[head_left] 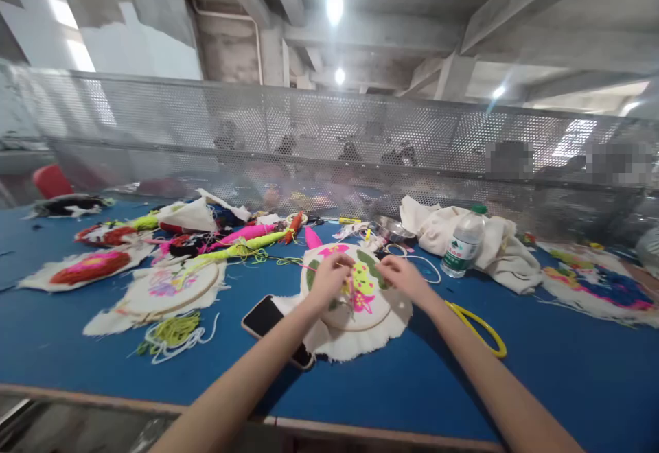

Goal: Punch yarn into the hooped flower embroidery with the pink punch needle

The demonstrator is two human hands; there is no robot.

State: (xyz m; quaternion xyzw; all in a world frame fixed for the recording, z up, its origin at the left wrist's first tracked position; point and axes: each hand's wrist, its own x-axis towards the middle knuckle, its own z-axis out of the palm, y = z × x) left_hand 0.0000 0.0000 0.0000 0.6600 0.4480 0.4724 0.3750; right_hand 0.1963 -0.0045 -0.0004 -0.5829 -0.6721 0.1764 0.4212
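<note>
White cloth stretched in a round embroidery hoop (355,329) lies before me, stitched with pink flowers (363,300), dark green leaves and a bright yellow-green patch (363,276). Over its left half is my left hand (329,278), fingers closed in a pinch. A thin pink strand shows by those fingertips; whether they grip it is unclear. My right hand (404,276) hovers by the hoop's right side, thumb and fingers drawn together. Anything between them is too small to make out. Under the cloth's left edge a phone (268,316) lies partly covered, my left forearm crossing it.
Left on the blue table (206,377) are another hooped embroidery (169,288), green and white yarn (175,333) and finished pieces. A water bottle (463,244), bundled cloth (507,254), a yellow ring (478,326) and a metal bowl (392,228) sit rightward. A perforated metal screen (309,123) stands behind.
</note>
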